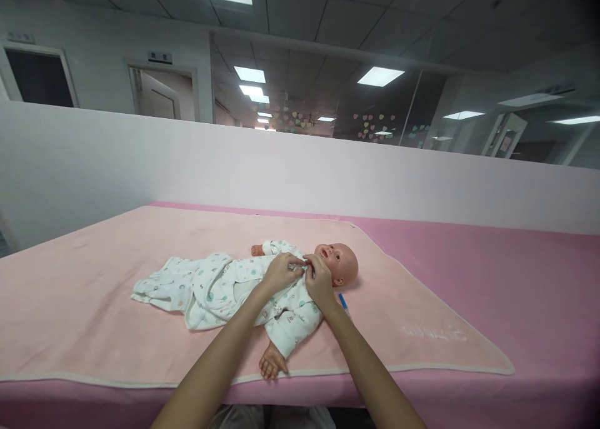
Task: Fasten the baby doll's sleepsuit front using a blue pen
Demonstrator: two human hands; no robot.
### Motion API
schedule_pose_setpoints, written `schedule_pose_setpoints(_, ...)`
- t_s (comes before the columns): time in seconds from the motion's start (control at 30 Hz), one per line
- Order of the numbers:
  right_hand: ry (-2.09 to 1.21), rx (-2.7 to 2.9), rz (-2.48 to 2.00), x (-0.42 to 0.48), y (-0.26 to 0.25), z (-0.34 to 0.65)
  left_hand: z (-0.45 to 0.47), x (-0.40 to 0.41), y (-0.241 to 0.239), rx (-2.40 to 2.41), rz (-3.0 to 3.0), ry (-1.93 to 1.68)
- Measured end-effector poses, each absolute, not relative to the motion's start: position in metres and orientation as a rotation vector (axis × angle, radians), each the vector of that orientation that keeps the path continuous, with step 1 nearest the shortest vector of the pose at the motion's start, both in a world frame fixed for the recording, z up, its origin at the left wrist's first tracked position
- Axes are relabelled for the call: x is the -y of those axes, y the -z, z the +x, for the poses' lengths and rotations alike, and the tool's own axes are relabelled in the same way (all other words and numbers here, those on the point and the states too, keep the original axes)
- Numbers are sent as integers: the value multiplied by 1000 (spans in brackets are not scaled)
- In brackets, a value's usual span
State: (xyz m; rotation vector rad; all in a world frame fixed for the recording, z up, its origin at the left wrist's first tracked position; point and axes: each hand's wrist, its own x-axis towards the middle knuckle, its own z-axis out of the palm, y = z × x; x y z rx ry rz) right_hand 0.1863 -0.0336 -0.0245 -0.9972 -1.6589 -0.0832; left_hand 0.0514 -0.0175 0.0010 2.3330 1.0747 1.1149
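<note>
A baby doll (341,261) lies on its back on a light pink blanket (117,279), head to the right, dressed in a white patterned romper (210,285). My left hand (280,271) and my right hand (319,279) meet at the doll's chest, just below its chin. The fingers of both hands are closed in a pinch on the romper's front at the neckline. The doll's near arm sticks out toward me, its bare hand (272,361) near the blanket's edge.
The blanket covers a darker pink table (515,279). A blue pen-like object (344,302) lies beside my right wrist. A white partition wall (187,160) runs behind the table, with office rooms and glass walls beyond it.
</note>
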Motion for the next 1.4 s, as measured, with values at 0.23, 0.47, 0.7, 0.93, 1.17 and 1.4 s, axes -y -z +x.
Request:
schedule_pose_setpoints(0.23,63,1743,-975,37,22,187,40,24,-12,-833,2150,-974)
schedule_pose_setpoints(0.47,132,1892,-972,41,15,184,-12,20,-21,-811,2101,-663)
schedule_pose_setpoints(0.7,127,1943,-953,43,10,173,-28,30,-16,-923,2039,-783)
schedule_pose_setpoints(0.93,94,1841,-1034,35,13,167,-14,30,-15,-1002,2076,-876)
schedule_pose_setpoints(1.17,95,1842,-1021,33,14,166,-4,33,-7,-1121,2224,-1014)
schedule_pose_setpoints(1.4,51,1883,-1024,34,12,167,-4,33,-10,-1069,2239,-1044)
